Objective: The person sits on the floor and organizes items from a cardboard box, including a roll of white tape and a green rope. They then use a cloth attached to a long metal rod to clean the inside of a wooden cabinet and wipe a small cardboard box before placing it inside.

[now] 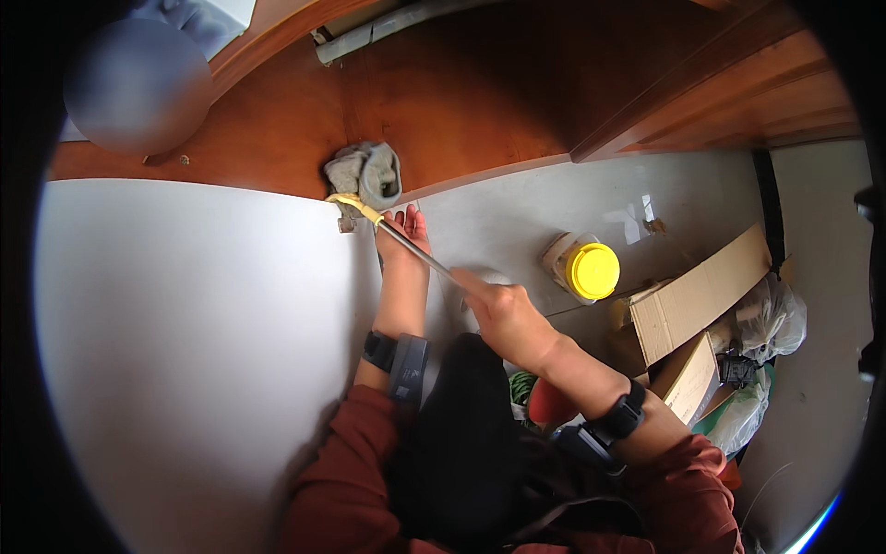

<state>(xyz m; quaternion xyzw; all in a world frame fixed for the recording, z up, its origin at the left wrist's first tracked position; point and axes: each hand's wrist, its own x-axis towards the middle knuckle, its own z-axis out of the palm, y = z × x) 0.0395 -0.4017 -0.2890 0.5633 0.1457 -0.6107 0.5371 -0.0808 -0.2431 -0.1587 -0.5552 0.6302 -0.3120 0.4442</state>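
Observation:
My right hand (509,308) grips a slim metal rod (419,251) with a yellow end piece (354,201). At the rod's far end, a bunched grey cloth (363,173) lies against the reddish-brown wooden cabinet floor (270,149). The yellow piece meets the cloth; how they are joined is hidden. My left hand (403,235) is beneath the rod by the cabinet's front edge, palm up, fingers loosely apart, with nothing visible in it. To its left is a metal hinge (347,225) at the corner of a white door panel (208,311).
A clear jar with a yellow lid (593,271) stands on the grey tiled floor (477,215). Cardboard (699,298), plastic bags (772,318) and a green coil (522,389) lie on the right. A grey pipe (374,31) runs inside the cabinet.

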